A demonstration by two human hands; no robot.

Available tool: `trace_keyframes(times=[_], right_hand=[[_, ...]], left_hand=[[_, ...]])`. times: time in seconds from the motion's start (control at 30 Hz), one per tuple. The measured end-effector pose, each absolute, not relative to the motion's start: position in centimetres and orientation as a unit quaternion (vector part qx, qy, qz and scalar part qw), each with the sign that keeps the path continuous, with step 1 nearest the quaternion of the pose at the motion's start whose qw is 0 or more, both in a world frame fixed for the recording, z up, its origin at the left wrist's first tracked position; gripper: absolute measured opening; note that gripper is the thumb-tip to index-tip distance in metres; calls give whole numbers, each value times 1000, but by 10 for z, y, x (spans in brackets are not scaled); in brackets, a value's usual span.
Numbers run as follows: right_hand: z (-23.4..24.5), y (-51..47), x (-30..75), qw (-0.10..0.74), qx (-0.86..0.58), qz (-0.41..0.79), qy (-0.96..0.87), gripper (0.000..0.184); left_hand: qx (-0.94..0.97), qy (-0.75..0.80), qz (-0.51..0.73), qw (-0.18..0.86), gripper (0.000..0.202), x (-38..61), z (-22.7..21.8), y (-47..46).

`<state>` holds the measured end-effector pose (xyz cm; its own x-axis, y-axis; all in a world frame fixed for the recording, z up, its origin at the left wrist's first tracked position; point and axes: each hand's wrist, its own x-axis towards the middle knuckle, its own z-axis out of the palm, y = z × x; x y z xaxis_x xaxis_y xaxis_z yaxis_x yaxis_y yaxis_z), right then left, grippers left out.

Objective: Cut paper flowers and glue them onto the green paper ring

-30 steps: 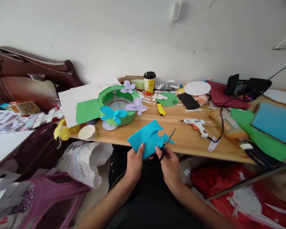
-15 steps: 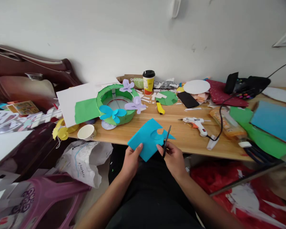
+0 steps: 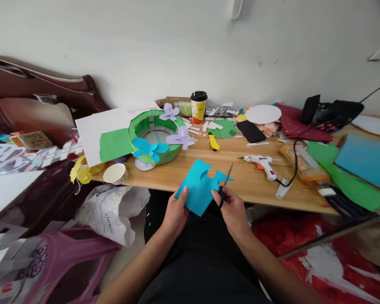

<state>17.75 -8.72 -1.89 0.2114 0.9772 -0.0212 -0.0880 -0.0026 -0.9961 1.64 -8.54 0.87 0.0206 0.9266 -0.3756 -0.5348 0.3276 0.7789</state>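
My left hand (image 3: 176, 211) pinches the lower left edge of a blue sheet of craft paper (image 3: 196, 190), thumb on top. Curved notches are cut into the sheet's upper right side. My right hand (image 3: 232, 209) grips a pair of scissors (image 3: 225, 183) with dark handles, blades pointing up and away beside the notched edge. Its thumb lies close to the sheet; whether it touches the paper I cannot tell. Beyond the hands stands a green paper ring (image 3: 171, 156) bearing a blue paper butterfly (image 3: 150, 149) and purple paper butterflies (image 3: 181, 137).
A glue gun (image 3: 261, 164) with its black cord lies to the right on the wooden table (image 3: 164, 179). Behind are a yellow utility knife (image 3: 213, 142), a phone (image 3: 251, 131) and a lidded cup (image 3: 198, 109). A paper bowl (image 3: 115, 174) sits at the front left edge.
The blue sheet has turned slightly and shifted right in my left hand. The scissors have moved a little to the right, their blades tilting further right.
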Motion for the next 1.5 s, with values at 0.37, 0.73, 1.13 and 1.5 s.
trace_keyframes(times=[0.37, 0.73, 1.13, 1.5], right_hand=[[-20, -84, 176, 586, -526, 459, -412, 28], [-4, -87, 174, 556, -524, 467, -445, 27], [-19, -133, 174, 330, -541, 458, -623, 24], [-11, -131, 179, 287, -535, 470, -641, 21]], left_hand=[[342, 427, 549, 632, 52, 19, 6, -92], [368, 432, 467, 678, 36, 26, 5, -97], [371, 521, 557, 530, 48, 15, -2, -92], [379, 479, 539, 580, 31, 20, 2, -93]])
